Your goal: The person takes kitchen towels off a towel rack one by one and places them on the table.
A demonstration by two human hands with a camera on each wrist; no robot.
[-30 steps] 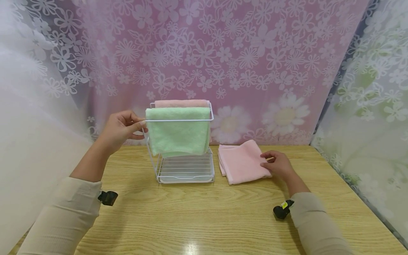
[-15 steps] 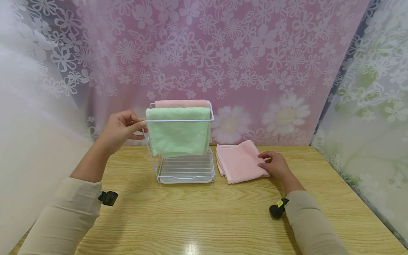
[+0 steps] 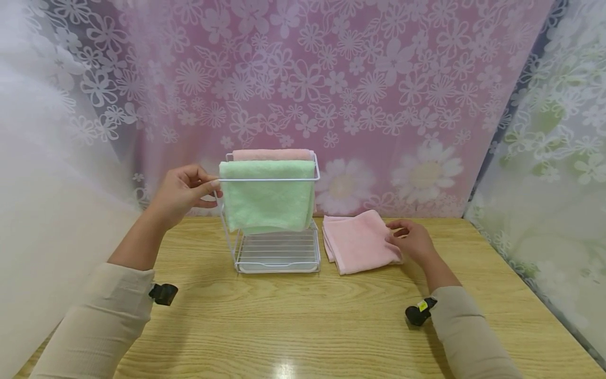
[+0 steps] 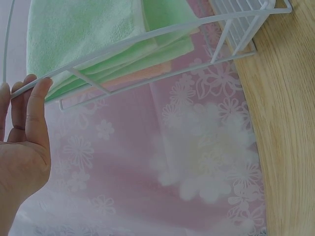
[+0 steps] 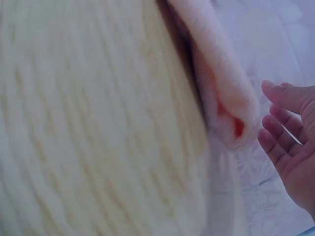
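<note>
My left hand (image 3: 182, 192) pinches one upright white wire rack (image 3: 278, 263) by its upper frame, thumb against fingers. Two towels hang on the rack: one green towel (image 3: 270, 195) in front, one pink towel (image 3: 272, 155) behind. A folded pink cloth (image 3: 360, 242) lies on the table (image 3: 284, 321), just right of the rack — whether one piece or two, I cannot tell. My right hand (image 3: 415, 243) is at its right edge, fingers slightly bent and thumb apart, gripping nothing. Of my two black wrist cameras (image 3: 164, 294), the right one bears one yellow label (image 3: 422, 305) — too small to read.
</note>
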